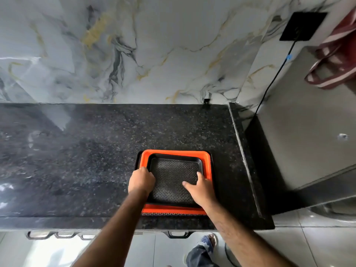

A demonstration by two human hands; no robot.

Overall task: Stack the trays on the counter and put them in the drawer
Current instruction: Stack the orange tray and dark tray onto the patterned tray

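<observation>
A small black tray point(173, 176) with a patterned floor lies inside an orange tray point(175, 153), which sits on a larger dark tray whose edge point(173, 214) shows at the front. The stack rests on the black granite counter point(86, 160) near its front edge. My left hand point(141, 180) curls over the left rim of the black tray. My right hand point(201, 188) holds its right rim, thumb and forefinger spread on the tray's floor. A dark drawer handle point(178, 234) shows below the counter edge.
A marble-patterned wall point(134, 51) backs the counter. At the right stands a grey appliance point(308, 132) with a striped bag point(337, 60) on top and a black cable point(273, 79) from a wall socket. Metal handles point(57, 235) line the cabinet front. My foot point(208, 241) is on the tiled floor.
</observation>
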